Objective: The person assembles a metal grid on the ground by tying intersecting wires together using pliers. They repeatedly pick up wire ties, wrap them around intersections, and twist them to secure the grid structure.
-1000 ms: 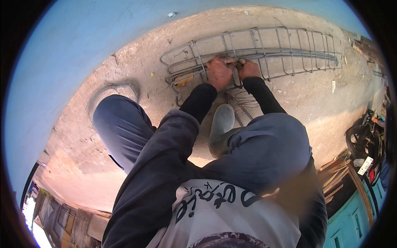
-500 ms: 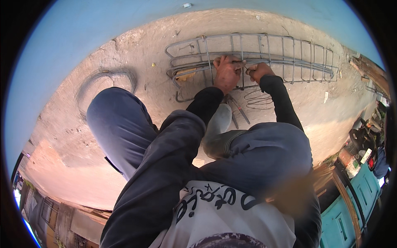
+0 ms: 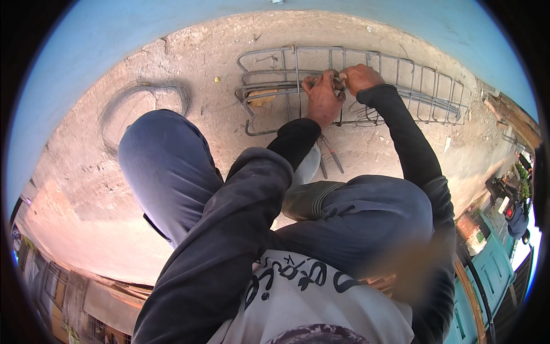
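Note:
A long rebar cage [image 3: 298, 80] of bars and square stirrups lies on the ground ahead of me. My left hand [image 3: 323, 100] is closed at its inner bars, beside a stirrup. Close against it on the right, my right hand [image 3: 361, 78] is pinched above the bars, its fingertips meeting the left ones. Loose loops of thin tie wire [image 3: 371, 116] show below the right hand, and the wire's end at the fingers is hidden. A hand tool with two reddish-dark handles [image 3: 332, 153] lies by my foot, its head covered by my left arm.
A large coil of thin wire [image 3: 184, 96] lies on the ground to the left, past my knee [image 3: 157, 143]. A tan scrap [image 3: 262, 97] rests under the cage's left end. Wooden planks [image 3: 513, 117] and a turquoise panel [image 3: 487, 264] are on the right.
My right hand has risen and moved further across the cage, with its forearm stretched out more. The wire loops have shifted up towards the cage. My left hand stays at the bars.

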The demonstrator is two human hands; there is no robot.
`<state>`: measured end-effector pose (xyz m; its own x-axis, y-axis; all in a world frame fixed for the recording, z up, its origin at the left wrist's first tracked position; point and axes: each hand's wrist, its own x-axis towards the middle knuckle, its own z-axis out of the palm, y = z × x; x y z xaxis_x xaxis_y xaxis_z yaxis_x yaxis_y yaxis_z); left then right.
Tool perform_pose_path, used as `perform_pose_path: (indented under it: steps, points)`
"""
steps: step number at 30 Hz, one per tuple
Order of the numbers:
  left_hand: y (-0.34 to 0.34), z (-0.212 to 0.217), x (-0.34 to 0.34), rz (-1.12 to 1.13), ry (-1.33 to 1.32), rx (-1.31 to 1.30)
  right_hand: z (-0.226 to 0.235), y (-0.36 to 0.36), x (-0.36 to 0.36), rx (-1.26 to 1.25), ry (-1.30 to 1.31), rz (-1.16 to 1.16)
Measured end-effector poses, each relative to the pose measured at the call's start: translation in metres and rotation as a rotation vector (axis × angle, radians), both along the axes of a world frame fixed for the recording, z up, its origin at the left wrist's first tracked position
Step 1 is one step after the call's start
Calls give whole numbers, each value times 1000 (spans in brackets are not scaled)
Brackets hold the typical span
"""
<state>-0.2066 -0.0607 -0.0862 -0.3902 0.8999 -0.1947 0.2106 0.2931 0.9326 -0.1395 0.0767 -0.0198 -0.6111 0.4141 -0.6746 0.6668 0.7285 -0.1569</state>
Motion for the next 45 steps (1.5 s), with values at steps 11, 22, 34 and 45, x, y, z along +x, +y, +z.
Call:
perform_pose_path:
  steps: [11, 22, 34, 45]
  points:
    - [4, -7, 8, 69, 52, 20, -73, -7, 110, -352, 198, -586]
    - [20, -2, -38, -124, -85, -30, -28, -121, 137, -902, 353, -1657]
    - [47, 30, -66, -819, 839, -234, -35, -285, 147, 176, 55, -740]
    - [43, 21, -67, -814, 912, -188, -36, -279, 162, 114, 93, -759]
